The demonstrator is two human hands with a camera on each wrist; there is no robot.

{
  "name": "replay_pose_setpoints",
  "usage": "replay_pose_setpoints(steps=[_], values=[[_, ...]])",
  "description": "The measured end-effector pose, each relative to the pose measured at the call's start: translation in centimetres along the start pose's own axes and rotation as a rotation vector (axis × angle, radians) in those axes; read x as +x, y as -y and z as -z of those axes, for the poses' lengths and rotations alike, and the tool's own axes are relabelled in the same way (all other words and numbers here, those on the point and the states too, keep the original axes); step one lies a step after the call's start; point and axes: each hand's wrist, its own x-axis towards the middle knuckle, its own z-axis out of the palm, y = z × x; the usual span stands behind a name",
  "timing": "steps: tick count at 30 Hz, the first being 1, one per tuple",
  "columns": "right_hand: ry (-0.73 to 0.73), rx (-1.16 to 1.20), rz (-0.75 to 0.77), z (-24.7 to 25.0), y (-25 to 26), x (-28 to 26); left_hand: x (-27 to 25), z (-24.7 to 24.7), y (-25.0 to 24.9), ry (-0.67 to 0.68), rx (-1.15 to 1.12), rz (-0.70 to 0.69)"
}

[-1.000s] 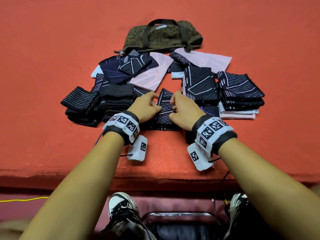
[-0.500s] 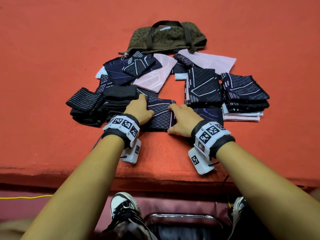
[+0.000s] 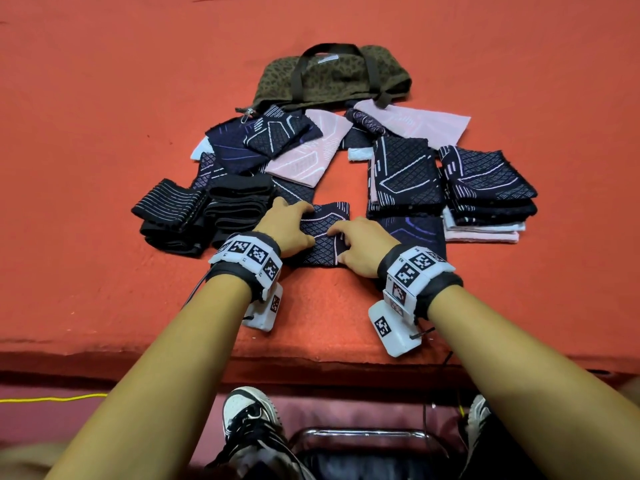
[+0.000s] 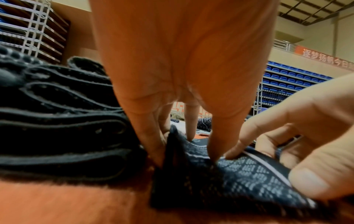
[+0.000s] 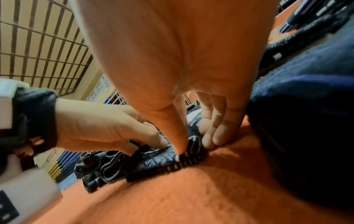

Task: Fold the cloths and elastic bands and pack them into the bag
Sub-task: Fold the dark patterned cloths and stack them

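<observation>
Folded navy cloth [image 3: 323,237] pinched between left hand [image 3: 289,230] and right hand [image 3: 362,245].

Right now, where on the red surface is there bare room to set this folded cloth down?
Bare red felt shows between the pink cloth and the dark cloth stack. The near strip between both wrists and the edge is bare too. It is crowded left by the elastic bands and far back by the bag.
</observation>
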Motion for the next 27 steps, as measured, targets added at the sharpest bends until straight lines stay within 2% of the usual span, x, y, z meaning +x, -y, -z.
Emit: replay_pose_setpoints(steps=[6,10,13,16,19,27], values=[[-0.006,0.084,-0.085,1.2,-0.3,0.0,-0.2,-0.4,-0.5,-0.032,0.002,0.002],[-0.083,0.045,-0.054,1.3,-0.4,-0.3,-0.4,-0.5,-1.0,-0.038,-0.005,0.023],[-0.034,0.029,-0.001,1.0,-0.3,-0.7,-0.4,-0.2,-1.0,-0.065,-0.036,0.025],[-0.009,0.079,-0.019,1.0,-0.2,-0.7,-0.4,0.0,-1.0,-0.073,-0.090,0.043],[-0.047,0.192,-0.054,1.2,0.1,-0.7,-0.3,0.2,-1.0,-0.074,-0.096,0.048],[-0.196,0.293,-0.069,2.3,0.3,-1.0,-0.2,0.3,-2.0,-0.108,-0.139,-0.032]])
